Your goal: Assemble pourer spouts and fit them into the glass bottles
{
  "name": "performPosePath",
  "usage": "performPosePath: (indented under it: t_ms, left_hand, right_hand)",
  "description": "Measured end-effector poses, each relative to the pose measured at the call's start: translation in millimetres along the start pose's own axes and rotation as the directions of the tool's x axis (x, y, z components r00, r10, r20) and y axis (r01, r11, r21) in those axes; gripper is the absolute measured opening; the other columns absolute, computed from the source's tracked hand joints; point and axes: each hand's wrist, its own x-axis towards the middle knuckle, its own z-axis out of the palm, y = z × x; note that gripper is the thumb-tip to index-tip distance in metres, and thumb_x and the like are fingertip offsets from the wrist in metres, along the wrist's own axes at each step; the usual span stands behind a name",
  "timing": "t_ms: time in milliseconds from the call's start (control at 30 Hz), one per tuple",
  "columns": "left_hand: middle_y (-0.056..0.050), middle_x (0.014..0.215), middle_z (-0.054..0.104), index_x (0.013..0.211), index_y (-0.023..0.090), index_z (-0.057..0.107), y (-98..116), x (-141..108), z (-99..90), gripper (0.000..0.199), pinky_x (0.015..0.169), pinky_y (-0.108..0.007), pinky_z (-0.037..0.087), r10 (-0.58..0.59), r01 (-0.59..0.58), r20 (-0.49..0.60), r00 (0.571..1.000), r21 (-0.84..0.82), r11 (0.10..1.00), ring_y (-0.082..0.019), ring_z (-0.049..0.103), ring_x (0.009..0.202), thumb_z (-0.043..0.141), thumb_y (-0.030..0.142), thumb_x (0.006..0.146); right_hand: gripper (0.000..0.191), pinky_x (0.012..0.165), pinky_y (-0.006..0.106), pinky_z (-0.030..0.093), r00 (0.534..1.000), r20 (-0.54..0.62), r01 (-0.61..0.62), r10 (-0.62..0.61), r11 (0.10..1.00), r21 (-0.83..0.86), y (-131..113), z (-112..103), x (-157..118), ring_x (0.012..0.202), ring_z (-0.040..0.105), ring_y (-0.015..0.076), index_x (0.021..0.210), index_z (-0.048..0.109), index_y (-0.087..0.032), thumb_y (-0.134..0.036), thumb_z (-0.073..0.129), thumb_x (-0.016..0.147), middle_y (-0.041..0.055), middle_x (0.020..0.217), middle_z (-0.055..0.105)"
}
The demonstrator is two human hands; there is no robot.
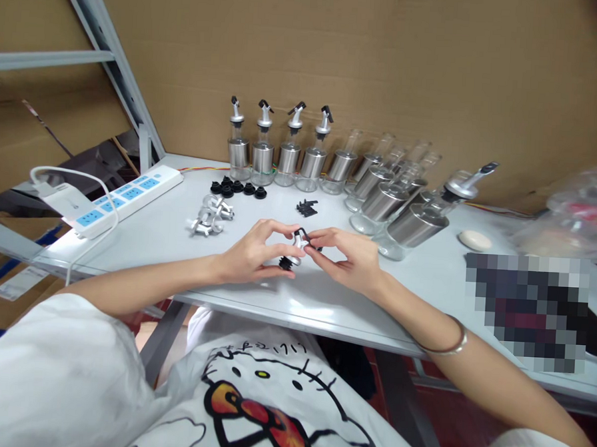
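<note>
grey table (pixel 254 301), cardboard backdrop (pixel 307 50), metal frame (pixel 112 53), tiled red floor (pixel 453 418)

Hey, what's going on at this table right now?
A person's left hand and right hand together hold a silver-and-black pourer top above the table. Beyond are glass bottles with metal sleeves, some topped with pourers. Black stoppers, silver spout parts and small black pieces lie in separate groups.

The table (pixel 254 304) is pale grey, the stoppers (pixel 238 186) black, the shirt's bow (pixel 258 415) red-orange.
</note>
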Motion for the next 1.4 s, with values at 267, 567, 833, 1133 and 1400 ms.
performPosePath:
  t_ms: [267, 567, 833, 1133, 1400]
  left_hand:
    - [-0.010, 0.121, 0.047, 0.116, 0.027, 0.058, -0.7, -0.4, -0.5, 0.033, 0.094, -0.042, 0.050, 0.035, -0.034, -0.037, 0.999, 0.009, 0.999, -0.023, 0.052, 0.113, 0.061, 0.041, 0.086]
    - [-0.009, 0.129, 0.048, 0.113, 0.029, 0.062, -3.4, -1.3, -0.1, 0.031, 0.090, -0.039, 0.049, 0.038, -0.038, 0.019, 0.999, 0.000, 0.999, -0.018, 0.055, 0.099, 0.060, 0.044, 0.086]
    - [-0.008, 0.116, 0.057, 0.107, 0.028, 0.066, 0.0, 3.6, -1.3, 0.031, 0.086, -0.033, 0.049, 0.149, -0.148, -0.015, 0.989, 0.060, 0.987, -0.015, 0.060, 0.091, 0.054, 0.050, 0.089]
    - [-0.010, 0.120, 0.053, 0.104, 0.024, 0.068, 4.2, 2.3, -1.9, 0.029, 0.088, -0.033, 0.053, 0.127, -0.126, -0.021, 0.992, 0.029, 0.992, -0.016, 0.059, 0.098, 0.058, 0.045, 0.088]
    - [-0.011, 0.116, 0.055, 0.102, 0.019, 0.065, 8.4, 6.8, -2.8, 0.026, 0.084, -0.031, 0.054, 0.218, -0.216, -0.096, 0.971, 0.030, 0.976, -0.015, 0.058, 0.095, 0.061, 0.040, 0.087]
  right_hand:
    - [0.006, 0.064, 0.027, 0.056, 0.995, 0.060, -0.094, 0.085, 0.982, 0.161, -3.1, -3.2, 0.2, 0.072, 0.070, 0.0162, 0.086, 0.062, -0.019, -0.017, 0.057, 0.085, 0.0051, 0.079, 0.072]
    - [0.030, 0.073, 0.029, 0.057, 0.718, 0.512, -0.677, 0.472, 0.305, 0.669, 5.9, -3.4, 6.4, 0.072, 0.068, 0.0129, 0.100, 0.066, -0.018, -0.034, 0.075, 0.076, 0.0035, 0.085, 0.072]
    - [0.025, 0.078, 0.030, 0.055, 0.569, 0.786, -0.793, 0.241, -0.091, 0.602, 8.4, -4.9, 4.0, 0.077, 0.065, 0.0116, 0.099, 0.072, -0.017, -0.035, 0.070, 0.081, 0.0046, 0.089, 0.071]
    - [0.021, 0.063, 0.020, 0.052, 0.523, 0.812, -0.805, 0.259, -0.162, 0.570, 8.4, -8.8, 6.1, 0.061, 0.060, 0.0065, 0.097, 0.072, -0.015, -0.027, 0.072, 0.080, -0.0006, 0.070, 0.065]
    - [0.023, 0.066, 0.019, 0.052, 0.505, 0.832, -0.825, 0.230, -0.156, 0.544, 8.8, -10.6, 6.5, 0.062, 0.062, 0.0057, 0.098, 0.073, -0.015, -0.026, 0.075, 0.078, 0.0011, 0.078, 0.068]
